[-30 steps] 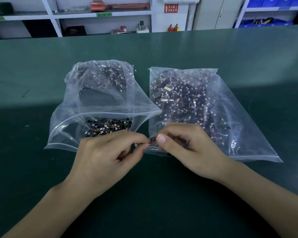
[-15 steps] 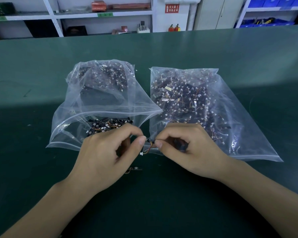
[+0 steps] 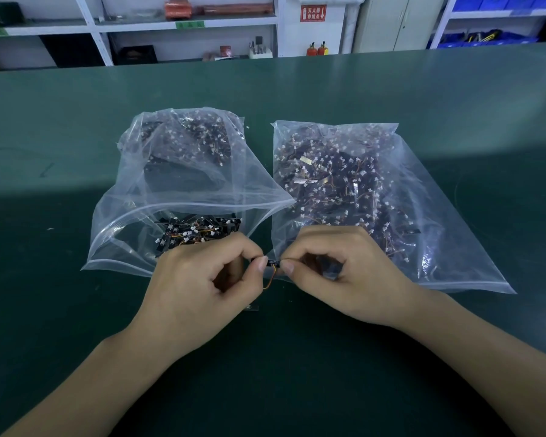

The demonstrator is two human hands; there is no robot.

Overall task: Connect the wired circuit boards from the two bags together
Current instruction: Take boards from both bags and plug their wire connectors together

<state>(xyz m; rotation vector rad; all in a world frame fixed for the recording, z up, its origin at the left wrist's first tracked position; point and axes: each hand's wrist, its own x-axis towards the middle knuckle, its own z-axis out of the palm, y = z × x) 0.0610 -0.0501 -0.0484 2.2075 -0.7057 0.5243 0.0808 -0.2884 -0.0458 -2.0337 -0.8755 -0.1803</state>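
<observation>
Left hand (image 3: pixel 202 288) and right hand (image 3: pixel 338 279) pinch a small black board (image 3: pixel 273 263) between fingertips, its orange wire (image 3: pixel 270 280) looping below. Two clear bags (image 3: pixel 183 171) lie just behind on the green table (image 3: pixel 297 373)

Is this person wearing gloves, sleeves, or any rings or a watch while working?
No. The left hand and the right hand are both bare, with no gloves, rings or watch to be seen. Both forearms are uncovered as far as the picture's edge, so no sleeve shows. The fingernails are short and plain, without polish.
</observation>
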